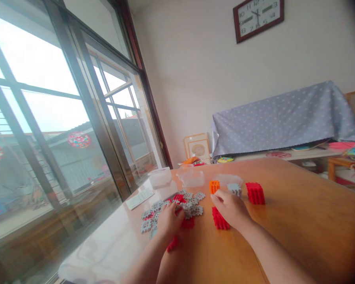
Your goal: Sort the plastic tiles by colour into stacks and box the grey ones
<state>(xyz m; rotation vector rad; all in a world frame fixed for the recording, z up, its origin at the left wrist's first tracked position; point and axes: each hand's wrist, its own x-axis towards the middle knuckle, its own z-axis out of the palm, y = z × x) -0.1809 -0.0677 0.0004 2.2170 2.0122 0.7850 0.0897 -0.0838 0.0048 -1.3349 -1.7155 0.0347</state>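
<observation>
A loose pile of grey lattice-like square plastic pieces (146, 225), mixed with red ones (188, 223), lies on the table. My left hand (169, 217) is over the pile with its fingers curled down among the pieces; what they grip is hidden. To the right, my right hand (231, 206) has its fingers bent and drawn together, their contents hidden from me. Around it stand an orange block of stacked pieces (214, 186), a grey block (234, 189) partly behind the hand, and a red block (220, 219) just below it. Another red block (255, 193) stands farther right.
Clear plastic containers (192, 178) stand behind the pile, with a white box (160, 178) and a paper sheet (140, 199) at left. The wooden table (301, 213) borders a large window (47, 118). A cloth-covered shelf (281, 122) is beyond.
</observation>
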